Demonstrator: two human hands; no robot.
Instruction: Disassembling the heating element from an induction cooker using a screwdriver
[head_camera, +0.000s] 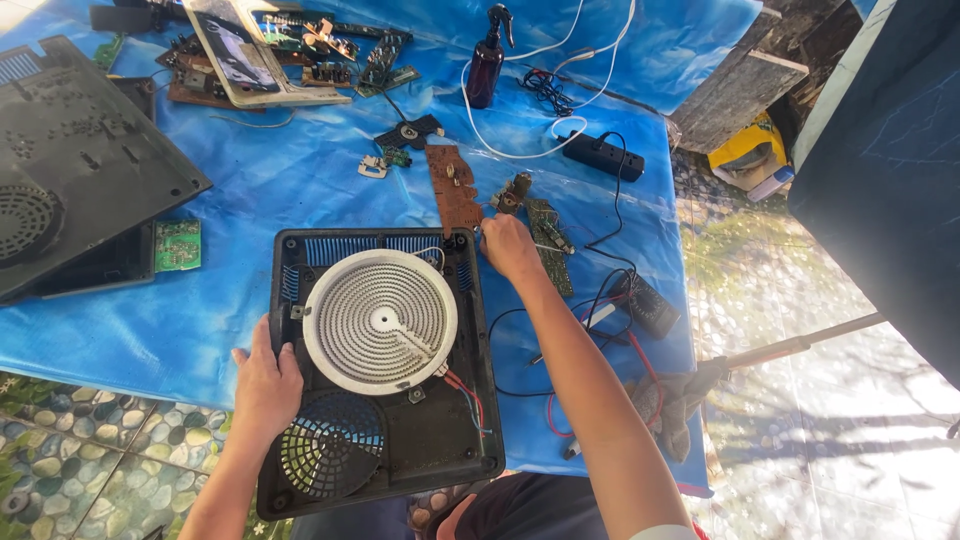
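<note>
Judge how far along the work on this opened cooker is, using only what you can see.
Done: the cooker base lies open, its round heating coil bare, circuit boards laid out on the blue sheet. In hand: the left hand steadies the base; the right hand works at its top corner. Left: loose boards remain outside.

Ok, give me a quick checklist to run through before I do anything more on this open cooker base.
1. Left hand steadies the black base at its left edge: ok.
2. Right hand at the base's top right corner, by the green circuit board: ok; what the fingertips hold, cannot tell.
3. Round coil heater sits flat in the base: ok.
4. Red and blue wires lie loose on the base: not ok.
5. Power strip unplugged from the base: cannot tell.
</note>
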